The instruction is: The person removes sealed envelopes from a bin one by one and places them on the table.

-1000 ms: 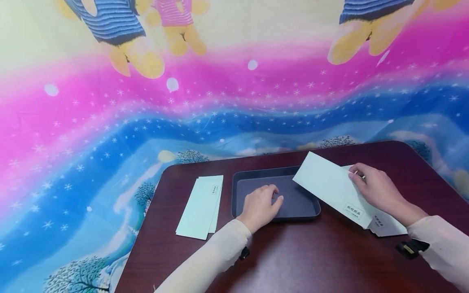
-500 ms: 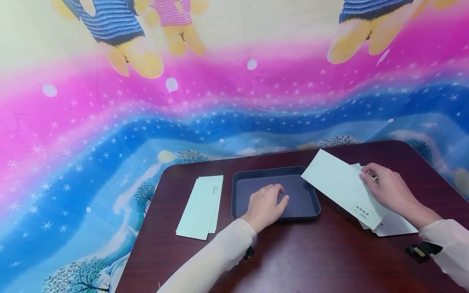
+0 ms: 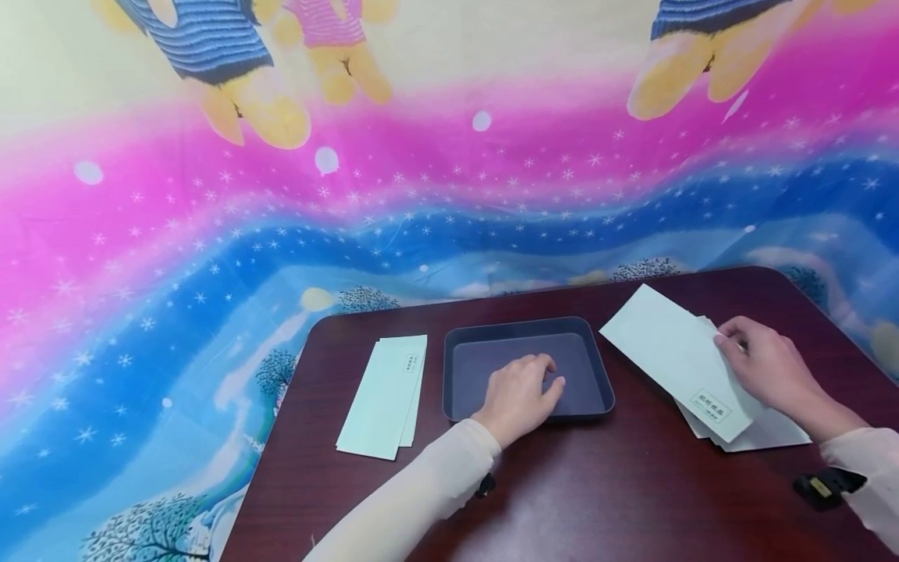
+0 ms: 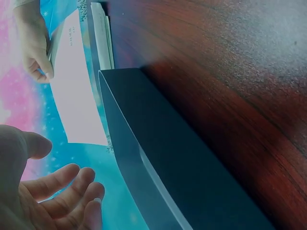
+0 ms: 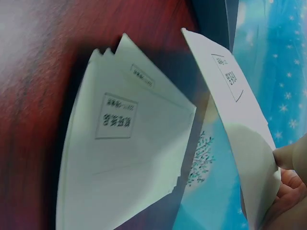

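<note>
My right hand (image 3: 776, 363) pinches a pale green paper envelope (image 3: 677, 355) by its long edge, thumb on top. The envelope is lifted and tilted over a fanned stack of similar envelopes (image 3: 776, 433) on the right of the table. Its printed box shows near the lower corner. In the right wrist view the held envelope (image 5: 225, 105) stands apart from the stack (image 5: 124, 167). Over the dark grey tray (image 3: 492, 359) hovers my left hand (image 3: 520, 396), fingers loosely bent and holding nothing. In the left wrist view this hand (image 4: 57, 191) is beside the tray wall (image 4: 163, 143).
Left of the tray lies a small pile of pale green envelopes (image 3: 379, 398), slightly offset from one another. The dark reddish-brown table (image 3: 597, 492) has rounded far corners. Behind it hangs a colourful printed cloth (image 3: 421, 187).
My right hand has moved to the right with the envelope, from overlapping the tray to being off its right side. My left hand has shifted a little to the right over the tray.
</note>
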Tool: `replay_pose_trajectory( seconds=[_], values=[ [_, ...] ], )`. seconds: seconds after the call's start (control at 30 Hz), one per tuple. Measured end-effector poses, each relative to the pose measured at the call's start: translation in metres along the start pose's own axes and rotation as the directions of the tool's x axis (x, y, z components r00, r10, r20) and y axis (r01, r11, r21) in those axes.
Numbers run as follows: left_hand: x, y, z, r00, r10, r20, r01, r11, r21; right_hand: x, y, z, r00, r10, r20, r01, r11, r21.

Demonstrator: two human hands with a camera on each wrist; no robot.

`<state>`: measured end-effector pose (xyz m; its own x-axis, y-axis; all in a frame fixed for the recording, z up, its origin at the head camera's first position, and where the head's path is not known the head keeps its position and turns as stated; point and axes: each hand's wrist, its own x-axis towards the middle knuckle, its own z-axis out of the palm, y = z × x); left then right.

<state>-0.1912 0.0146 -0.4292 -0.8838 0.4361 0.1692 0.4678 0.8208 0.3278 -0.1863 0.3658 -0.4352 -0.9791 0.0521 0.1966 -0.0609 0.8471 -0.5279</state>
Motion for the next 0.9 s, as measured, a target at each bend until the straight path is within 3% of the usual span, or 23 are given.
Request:
replay_pose_trajectory(
  seconds=[0.6, 0.9],
  values=[
    [0.004, 0.015, 0.011, 0.998, 0.061, 0.027, -0.061, 0.998, 0.027, -0.008, 0.04, 0.001, 0.997, 0.074, -0.033, -0.074, 0.997, -0.017],
    [0.006, 0.019, 0.014, 0.998, 0.06, 0.022, -0.06, 0.997, 0.045, -0.008, 0.051, 0.002, 0.992, 0.122, -0.027, -0.122, 0.992, -0.011]
  ],
)
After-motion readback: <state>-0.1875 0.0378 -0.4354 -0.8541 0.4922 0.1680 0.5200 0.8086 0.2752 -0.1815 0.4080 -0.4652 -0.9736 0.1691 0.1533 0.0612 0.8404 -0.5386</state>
